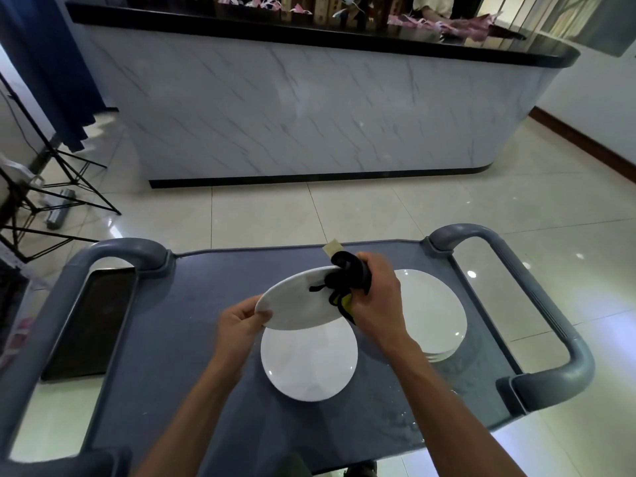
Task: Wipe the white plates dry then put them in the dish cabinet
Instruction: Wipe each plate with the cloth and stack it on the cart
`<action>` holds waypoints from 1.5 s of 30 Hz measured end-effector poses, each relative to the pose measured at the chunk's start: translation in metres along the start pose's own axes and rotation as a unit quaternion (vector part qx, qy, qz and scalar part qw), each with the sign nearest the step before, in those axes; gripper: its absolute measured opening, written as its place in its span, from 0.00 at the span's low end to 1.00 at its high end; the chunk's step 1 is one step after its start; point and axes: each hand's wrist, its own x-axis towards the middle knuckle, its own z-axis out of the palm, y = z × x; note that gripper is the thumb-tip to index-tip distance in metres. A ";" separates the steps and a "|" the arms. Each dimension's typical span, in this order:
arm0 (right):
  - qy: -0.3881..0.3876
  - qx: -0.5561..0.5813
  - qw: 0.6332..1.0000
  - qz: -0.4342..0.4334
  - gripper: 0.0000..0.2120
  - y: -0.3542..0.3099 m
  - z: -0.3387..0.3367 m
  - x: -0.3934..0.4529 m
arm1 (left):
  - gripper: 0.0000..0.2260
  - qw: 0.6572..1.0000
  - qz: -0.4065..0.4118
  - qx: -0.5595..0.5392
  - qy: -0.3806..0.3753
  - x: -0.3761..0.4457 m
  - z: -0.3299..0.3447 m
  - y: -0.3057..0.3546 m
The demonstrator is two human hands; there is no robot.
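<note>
The left hand (242,320) pinches the near-left rim of a white plate (299,302), thumb on the upper face and fingers curled beneath, holding it tilted in the air above the cart top, which serves as the bench (192,339). The right hand (373,297) is curled round a bunched black cloth (347,273) with a bit of yellow showing, and presses it against the plate's far-right edge. Directly under the lifted plate lies a single white plate (308,364) flat on the bench, and to its right, behind the right forearm, sits a stack of white plates (433,315); water drops glint on the bench near that stack, so it is probably the wet pile. The step in hand looks to be the wiping itself. To do it well, the cloth should sweep round the whole rim and across the centre, then the underside, with the left hand shifting its pinch so the patch under the thumb gets dried too. A firm pinch matters, since a wet glazed rim will likely be slippery and the plate hangs over another that it could chip. No dish cabinet is visible from here.
</note>
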 end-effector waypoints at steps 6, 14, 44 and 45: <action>0.070 -0.023 0.996 -0.051 0.25 0.000 -0.002 0.000 | 0.11 0.991 -0.072 -0.102 0.051 0.000 -0.005 -0.006; 0.111 -0.030 0.988 -0.107 0.22 0.003 0.004 -0.006 | 0.29 0.940 -0.294 -0.171 -0.010 -0.002 0.005 0.011; 0.016 -0.068 0.994 -0.086 0.26 0.022 0.000 -0.036 | 0.12 0.934 -0.162 -0.316 0.030 -0.002 -0.001 0.024; 0.007 -0.057 0.996 -0.062 0.28 0.021 0.001 -0.035 | 0.12 0.939 -0.153 -0.305 0.037 -0.002 -0.002 0.024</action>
